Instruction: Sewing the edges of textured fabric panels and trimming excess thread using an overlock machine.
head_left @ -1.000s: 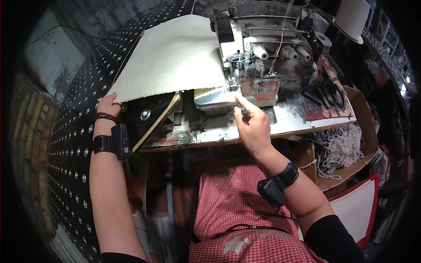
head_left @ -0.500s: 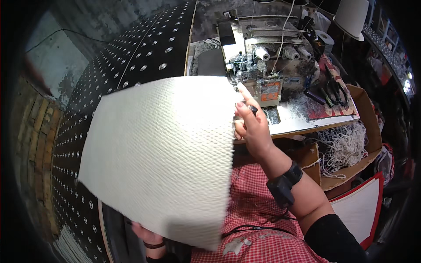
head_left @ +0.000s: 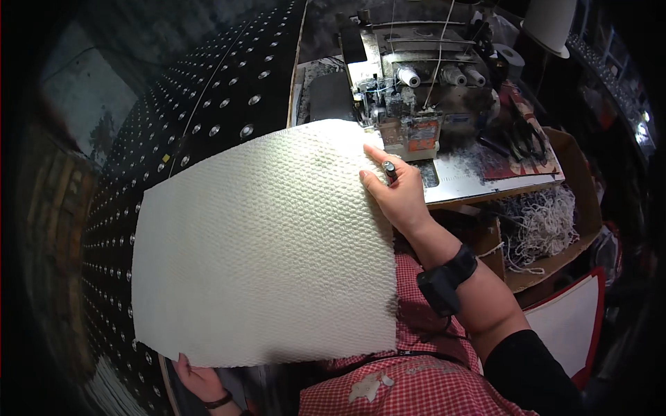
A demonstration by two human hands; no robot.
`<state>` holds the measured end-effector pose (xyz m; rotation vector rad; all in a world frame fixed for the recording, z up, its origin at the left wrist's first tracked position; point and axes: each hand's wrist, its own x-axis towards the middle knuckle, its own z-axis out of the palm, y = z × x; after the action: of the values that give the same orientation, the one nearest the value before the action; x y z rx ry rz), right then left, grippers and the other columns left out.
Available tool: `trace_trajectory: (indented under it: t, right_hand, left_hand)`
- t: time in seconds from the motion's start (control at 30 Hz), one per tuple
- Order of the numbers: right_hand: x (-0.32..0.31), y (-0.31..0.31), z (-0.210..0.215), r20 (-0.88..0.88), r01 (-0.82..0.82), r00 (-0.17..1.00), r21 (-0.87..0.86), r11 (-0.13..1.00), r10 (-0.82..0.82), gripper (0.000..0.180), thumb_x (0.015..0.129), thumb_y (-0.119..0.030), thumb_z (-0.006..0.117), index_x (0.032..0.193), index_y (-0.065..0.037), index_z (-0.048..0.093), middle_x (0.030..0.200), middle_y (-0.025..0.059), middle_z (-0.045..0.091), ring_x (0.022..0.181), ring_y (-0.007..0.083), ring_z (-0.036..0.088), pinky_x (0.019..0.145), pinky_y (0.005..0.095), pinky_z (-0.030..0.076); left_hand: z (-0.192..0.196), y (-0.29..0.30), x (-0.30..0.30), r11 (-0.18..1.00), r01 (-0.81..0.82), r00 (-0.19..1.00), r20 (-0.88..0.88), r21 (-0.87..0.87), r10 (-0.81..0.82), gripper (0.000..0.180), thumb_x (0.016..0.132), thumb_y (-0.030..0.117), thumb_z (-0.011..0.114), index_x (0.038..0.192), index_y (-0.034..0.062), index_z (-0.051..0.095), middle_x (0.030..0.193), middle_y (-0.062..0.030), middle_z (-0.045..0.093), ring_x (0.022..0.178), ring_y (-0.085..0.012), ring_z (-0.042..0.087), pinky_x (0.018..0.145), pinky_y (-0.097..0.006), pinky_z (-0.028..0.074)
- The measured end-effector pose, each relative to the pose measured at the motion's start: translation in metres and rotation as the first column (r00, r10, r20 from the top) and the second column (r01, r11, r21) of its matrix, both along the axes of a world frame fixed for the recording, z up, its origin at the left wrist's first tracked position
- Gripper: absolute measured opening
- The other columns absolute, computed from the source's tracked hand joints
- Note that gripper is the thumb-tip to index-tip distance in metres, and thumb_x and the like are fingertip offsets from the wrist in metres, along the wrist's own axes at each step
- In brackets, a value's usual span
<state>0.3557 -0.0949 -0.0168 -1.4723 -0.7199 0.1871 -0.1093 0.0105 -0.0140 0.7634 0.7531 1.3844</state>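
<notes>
A large cream textured fabric panel [head_left: 263, 249], woven in a ribbed pattern, spreads across my lap and the table edge. My right hand [head_left: 402, 194] grips its upper right edge, thumb on top. A small dark tool with a round metal end [head_left: 390, 171] pokes out between thumb and forefinger of that hand; the rest of it is hidden. At the lower left, my left hand [head_left: 200, 380] pinches the panel's near edge, with some fingers hidden under it. The panel's top corner lies right before the sewing machine [head_left: 416, 90], by its lit needle area.
Black-handled scissors [head_left: 531, 139] lie on a red cloth at the right of the machine table [head_left: 458, 182]. Below, a cardboard box [head_left: 590, 222] holds tangled white yarn [head_left: 544, 225]. A red-edged white panel [head_left: 569, 326] leans at the lower right. A dark dotted surface [head_left: 208, 104] runs along the left.
The panel has turned and flattened, its lower right part swinging right. My left hand has shifted left and down with the near edge. My right hand has come slightly down, fingers lying closer on the panel.
</notes>
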Motion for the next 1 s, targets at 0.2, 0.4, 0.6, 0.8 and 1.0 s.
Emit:
trace_trajectory:
  t: [0.2, 0.4, 0.6, 0.8, 1.0]
  right_hand:
    - [-0.005, -0.011, -0.006, 0.049, 0.005, 0.999, 0.024, 1.0, -0.007, 0.04, 0.077, -0.013, 0.061, 0.116, -0.002, 0.055, 0.095, 0.0082, 0.065, 0.052, 0.0017, 0.044, 0.049, 0.0177, 0.038]
    - [-0.022, -0.034, -0.009, 0.047, -0.063, 0.997, 0.042, 0.997, 0.061, 0.036, 0.08, -0.009, 0.06, 0.116, -0.003, 0.055, 0.104, 0.0113, 0.063, 0.082, 0.0082, 0.059, 0.072, 0.02, 0.047]
    - [-0.038, -0.058, 0.013, -0.209, -0.161, 0.97, -0.16, 0.974, 0.126, 0.035, 0.08, -0.009, 0.061, 0.115, -0.003, 0.056, 0.1, 0.0097, 0.064, 0.084, 0.0059, 0.056, 0.076, 0.0212, 0.045]
    - [-0.045, -0.064, 0.009, -0.082, -0.083, 0.994, -0.149, 0.985, 0.071, 0.034, 0.079, -0.008, 0.063, 0.112, -0.004, 0.059, 0.087, 0.0053, 0.065, 0.074, 0.0035, 0.055, 0.068, 0.0195, 0.045]
    - [-0.045, -0.059, 0.005, -0.028, -0.042, 0.999, -0.005, 0.999, 0.041, 0.024, 0.079, -0.007, 0.063, 0.103, -0.003, 0.063, 0.089, 0.0082, 0.066, 0.081, 0.0102, 0.06, 0.073, 0.0224, 0.047]
  left_hand:
    - [0.008, 0.029, 0.011, 0.998, 0.057, 0.996, -0.061, -0.025, -0.058, 0.044, 0.086, 0.003, 0.042, 0.129, -0.0019, 0.034, 0.128, -0.0141, 0.042, 0.116, -0.0245, 0.042, 0.099, -0.038, 0.034]
    - [0.025, 0.067, 0.037, 0.99, 0.135, 0.986, -0.093, -0.04, -0.138, 0.043, 0.085, 0.001, 0.045, 0.127, -0.0017, 0.035, 0.125, -0.0138, 0.045, 0.114, -0.0247, 0.044, 0.099, -0.039, 0.035]
    - [0.037, 0.125, 0.058, 0.96, 0.278, 0.954, -0.11, -0.033, -0.28, 0.036, 0.085, 0.001, 0.045, 0.121, -0.0049, 0.042, 0.121, -0.0142, 0.049, 0.111, -0.0242, 0.048, 0.097, -0.036, 0.038]
    - [0.045, 0.162, 0.093, 0.959, 0.274, 0.951, -0.126, -0.07, -0.281, 0.034, 0.084, 0.0, 0.047, 0.118, -0.0065, 0.043, 0.119, -0.0154, 0.05, 0.109, -0.0248, 0.049, 0.094, -0.036, 0.04]
    - [0.049, 0.207, 0.131, 0.945, 0.301, 0.932, -0.173, -0.125, -0.319, 0.03, 0.086, 0.001, 0.044, 0.114, -0.0075, 0.044, 0.114, -0.0166, 0.052, 0.105, -0.027, 0.052, 0.092, -0.037, 0.042]
